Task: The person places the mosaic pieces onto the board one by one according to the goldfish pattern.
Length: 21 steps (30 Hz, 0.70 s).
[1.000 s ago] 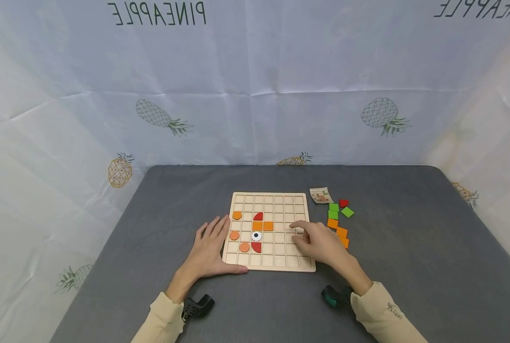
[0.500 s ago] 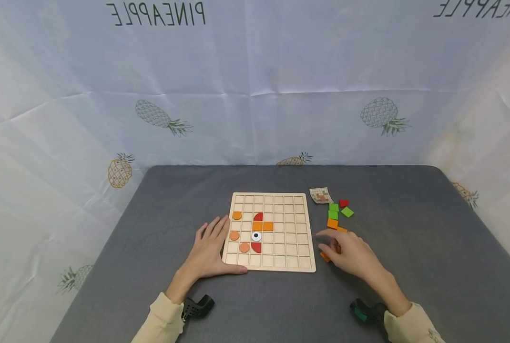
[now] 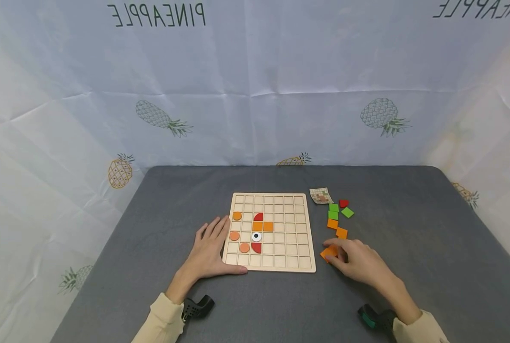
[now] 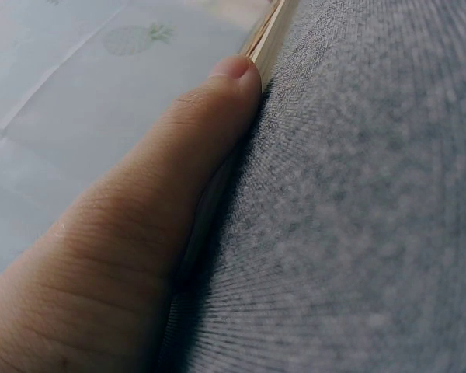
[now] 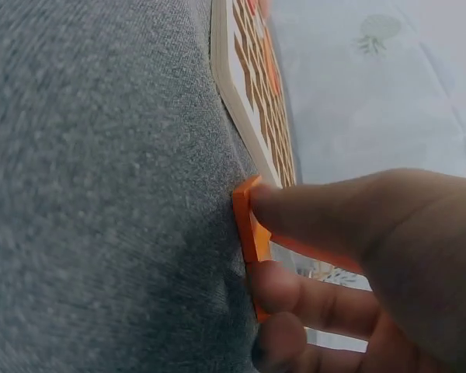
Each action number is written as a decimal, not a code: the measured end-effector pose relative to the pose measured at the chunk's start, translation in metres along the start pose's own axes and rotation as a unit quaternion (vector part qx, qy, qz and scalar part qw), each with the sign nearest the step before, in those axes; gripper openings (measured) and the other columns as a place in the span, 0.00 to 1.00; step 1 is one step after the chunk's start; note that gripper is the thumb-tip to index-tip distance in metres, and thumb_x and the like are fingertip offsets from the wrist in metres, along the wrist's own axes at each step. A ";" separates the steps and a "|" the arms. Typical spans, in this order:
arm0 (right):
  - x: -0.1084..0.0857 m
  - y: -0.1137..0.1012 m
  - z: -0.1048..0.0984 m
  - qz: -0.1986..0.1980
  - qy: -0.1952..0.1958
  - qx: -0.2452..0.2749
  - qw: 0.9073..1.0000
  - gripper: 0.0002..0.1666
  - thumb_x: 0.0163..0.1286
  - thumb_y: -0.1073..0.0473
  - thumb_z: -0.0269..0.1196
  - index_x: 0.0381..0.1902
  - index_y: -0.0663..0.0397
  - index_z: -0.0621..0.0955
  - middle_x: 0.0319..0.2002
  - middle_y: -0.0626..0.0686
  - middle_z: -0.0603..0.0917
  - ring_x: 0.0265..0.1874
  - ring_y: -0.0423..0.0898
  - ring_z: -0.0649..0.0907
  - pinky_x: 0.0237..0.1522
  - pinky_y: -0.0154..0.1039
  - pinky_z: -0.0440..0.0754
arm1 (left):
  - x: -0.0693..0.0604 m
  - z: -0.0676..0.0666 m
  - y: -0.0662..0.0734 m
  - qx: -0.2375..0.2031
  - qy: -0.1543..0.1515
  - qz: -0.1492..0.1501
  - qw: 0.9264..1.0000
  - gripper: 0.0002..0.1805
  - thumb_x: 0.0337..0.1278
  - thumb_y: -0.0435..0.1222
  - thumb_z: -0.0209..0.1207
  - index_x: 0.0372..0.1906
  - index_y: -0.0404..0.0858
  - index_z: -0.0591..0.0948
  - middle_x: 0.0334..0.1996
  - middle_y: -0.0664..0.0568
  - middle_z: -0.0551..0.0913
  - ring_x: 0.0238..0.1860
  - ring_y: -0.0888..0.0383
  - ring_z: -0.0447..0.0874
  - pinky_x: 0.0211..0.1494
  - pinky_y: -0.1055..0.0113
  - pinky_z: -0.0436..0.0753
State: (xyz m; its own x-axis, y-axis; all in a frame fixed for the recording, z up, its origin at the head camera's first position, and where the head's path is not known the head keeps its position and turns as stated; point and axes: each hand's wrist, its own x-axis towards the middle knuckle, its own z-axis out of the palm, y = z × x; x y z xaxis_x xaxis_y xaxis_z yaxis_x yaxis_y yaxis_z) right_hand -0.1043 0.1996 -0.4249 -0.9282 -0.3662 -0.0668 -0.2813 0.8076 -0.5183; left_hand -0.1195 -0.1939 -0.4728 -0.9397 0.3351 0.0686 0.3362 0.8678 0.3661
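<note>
A wooden grid board (image 3: pixel 280 247) lies flat on the table. My left hand (image 3: pixel 209 252) rests at its left side, fingers spread along that edge and thumb against the near edge. In the left wrist view the thumb (image 4: pixel 163 163) touches the board's side. Beyond the board's right edge, my right hand (image 3: pixel 358 259) pinches an orange square tile (image 3: pixel 327 254) at table level. In the right wrist view the thumb is on the orange tile (image 5: pixel 248 221) and curled fingers lie at its other end. The hand partly hides the tile and whatever lies beneath the palm.
On the board sit orange discs (image 3: pixel 234 236), red quarter-circles (image 3: pixel 256 248), orange squares (image 3: pixel 268 226) and an eye disc (image 3: pixel 256 237). Right of it lie more orange tiles (image 3: pixel 341 233), green tiles (image 3: pixel 333 215), a red piece (image 3: pixel 343 203) and a printed pattern card (image 3: pixel 321 196).
My right hand has moved from above the board's right side to the loose tiles, then nearer to me onto an orange tile. The left hand and the pieces on the board stay put.
</note>
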 end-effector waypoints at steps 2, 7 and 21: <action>-0.001 0.001 -0.001 -0.005 -0.016 0.003 1.000 0.21 0.67 0.54 0.71 0.56 0.52 0.86 0.18 0.39 0.72 0.15 0.32 0.67 0.19 0.29 0.62 | 0.000 0.000 0.000 0.001 -0.002 -0.001 1.000 0.76 0.31 0.77 0.66 0.83 0.39 0.49 0.83 0.45 0.53 0.83 0.42 0.49 0.79 0.37 0.50; -0.003 0.006 -0.002 -0.017 -0.042 0.008 0.999 0.25 0.65 0.51 0.72 0.59 0.50 0.84 0.19 0.39 0.71 0.16 0.32 0.67 0.19 0.29 0.62 | -0.001 0.001 0.000 0.000 -0.004 -0.003 1.000 0.76 0.32 0.76 0.66 0.83 0.39 0.48 0.83 0.45 0.53 0.83 0.42 0.49 0.78 0.37 0.50; 0.002 0.002 0.005 0.000 -0.009 -0.030 1.000 0.14 0.68 0.52 0.70 0.50 0.46 0.86 0.18 0.39 0.72 0.15 0.33 0.68 0.18 0.30 0.62 | 0.000 0.001 -0.002 0.005 -0.001 0.001 1.000 0.77 0.32 0.79 0.64 0.83 0.39 0.49 0.83 0.45 0.53 0.83 0.42 0.49 0.79 0.38 0.50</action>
State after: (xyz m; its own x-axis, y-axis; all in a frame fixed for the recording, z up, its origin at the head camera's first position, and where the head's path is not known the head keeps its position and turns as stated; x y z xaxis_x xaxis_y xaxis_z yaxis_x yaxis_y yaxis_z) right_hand -0.1058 0.1982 -0.4309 -0.9234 -0.3748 -0.0829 -0.2963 0.8333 -0.4667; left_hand -0.1198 -0.1952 -0.4741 -0.9387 0.3380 0.0679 0.3392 0.8704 0.3569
